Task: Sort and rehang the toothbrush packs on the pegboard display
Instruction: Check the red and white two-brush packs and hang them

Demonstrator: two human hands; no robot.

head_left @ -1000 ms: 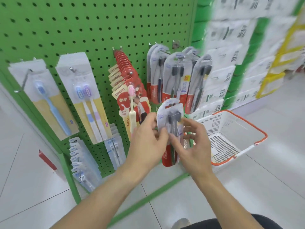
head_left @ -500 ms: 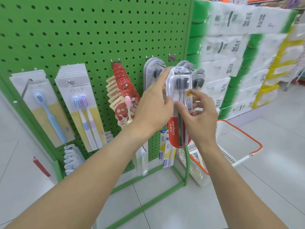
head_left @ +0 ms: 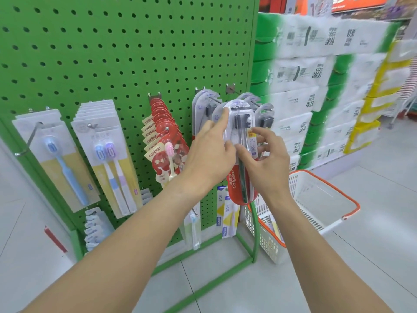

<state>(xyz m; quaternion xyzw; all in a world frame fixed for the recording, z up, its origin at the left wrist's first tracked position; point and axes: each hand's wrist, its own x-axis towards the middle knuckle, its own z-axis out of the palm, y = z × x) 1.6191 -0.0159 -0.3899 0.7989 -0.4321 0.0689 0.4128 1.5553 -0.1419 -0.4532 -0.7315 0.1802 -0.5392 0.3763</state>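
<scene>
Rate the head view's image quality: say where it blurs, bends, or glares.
Head view: even bright store light, no hard shadows; the stacked green-and-white tissue packs at right are smeared by motion blur; wide-angle distortion tilts the green pegboard; mild sheen on the clear-and-red Colgate toothbrush pack that the left hand and right hand hold, both sharp.

A white plastic basket (head_left: 320,206) with an orange rim stood on the pale tiled floor (head_left: 372,256), just beside the green stand's foot, with a few flat packs lying inside against its near wall. Behind it rose a wall of stacked tissue bundles (head_left: 316,91), wrapped in white with green edges and dark print, and further right a column of yellow-edged bundles (head_left: 379,105). A small red strip (head_left: 55,239) lay on the floor at the far left.
</scene>
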